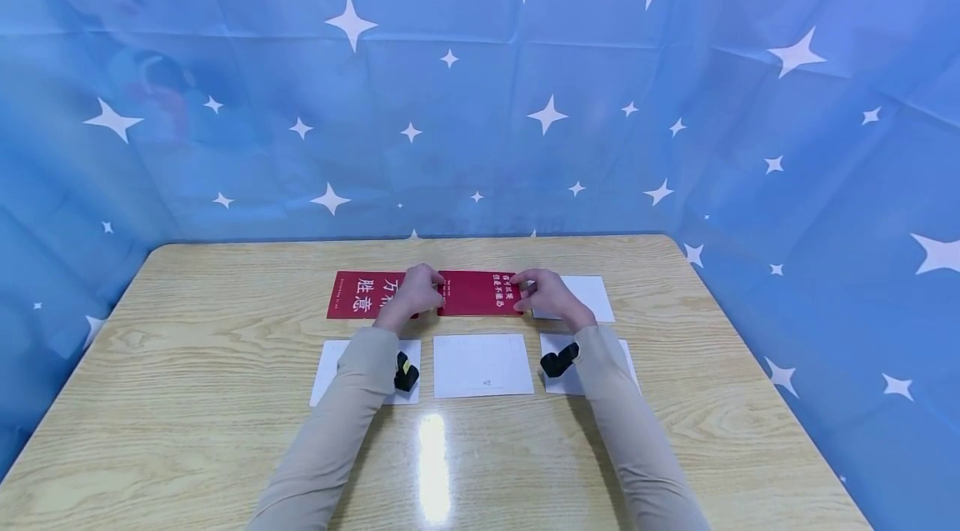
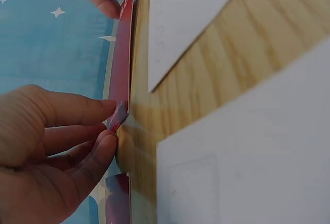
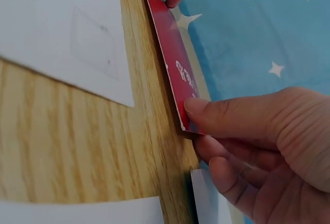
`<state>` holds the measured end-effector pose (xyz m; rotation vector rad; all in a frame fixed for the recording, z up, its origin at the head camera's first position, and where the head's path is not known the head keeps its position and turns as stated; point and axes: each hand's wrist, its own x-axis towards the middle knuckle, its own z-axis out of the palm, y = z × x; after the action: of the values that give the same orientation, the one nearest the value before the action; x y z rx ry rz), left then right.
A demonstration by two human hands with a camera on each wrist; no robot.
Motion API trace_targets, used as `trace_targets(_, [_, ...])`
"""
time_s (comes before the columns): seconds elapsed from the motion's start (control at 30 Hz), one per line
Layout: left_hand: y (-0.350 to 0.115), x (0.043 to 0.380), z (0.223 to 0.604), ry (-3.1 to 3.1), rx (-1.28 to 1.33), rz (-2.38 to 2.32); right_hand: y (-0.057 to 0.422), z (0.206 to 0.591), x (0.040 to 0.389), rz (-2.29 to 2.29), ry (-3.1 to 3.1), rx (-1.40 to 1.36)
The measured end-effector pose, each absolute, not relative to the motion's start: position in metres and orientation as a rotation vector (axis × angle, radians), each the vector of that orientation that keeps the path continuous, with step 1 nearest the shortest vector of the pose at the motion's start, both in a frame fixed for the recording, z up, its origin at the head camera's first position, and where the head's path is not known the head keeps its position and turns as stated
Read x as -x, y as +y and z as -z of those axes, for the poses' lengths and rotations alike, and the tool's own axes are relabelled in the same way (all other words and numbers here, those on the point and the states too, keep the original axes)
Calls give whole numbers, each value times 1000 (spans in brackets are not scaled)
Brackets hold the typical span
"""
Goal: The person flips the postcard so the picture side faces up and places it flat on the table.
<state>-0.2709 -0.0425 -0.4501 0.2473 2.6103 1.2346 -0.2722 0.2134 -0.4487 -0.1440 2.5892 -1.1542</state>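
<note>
A red card (image 1: pixel 474 294) with white printed characters lies level between both hands in the middle of the back row, close over the table. My left hand (image 1: pixel 422 289) pinches its left end; in the left wrist view, thumb and fingers meet at the corner of the card (image 2: pixel 121 64). At the opposite end my right hand (image 1: pixel 549 295) grips the card, its thumb on the printed face in the right wrist view, where the card edge (image 3: pixel 167 43) casts a shadow. Another red card (image 1: pixel 347 298) with large white characters lies left of my left hand, partly hidden by it.
Beside my right hand lies a white card (image 1: pixel 592 298). The front row holds a white card under the left forearm (image 1: pixel 327 368), a middle white card (image 1: pixel 483 364) and one under the right wrist (image 1: pixel 628 358). Behind the wooden table (image 1: pixel 225 431) hangs a blue star-patterned curtain (image 1: pixel 450 122).
</note>
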Motion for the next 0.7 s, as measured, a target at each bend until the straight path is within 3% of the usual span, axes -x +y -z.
trace_targets(0.7, [-41, 269, 447, 2601, -156, -1252, 212, 446, 273, 1097, 2621, 182])
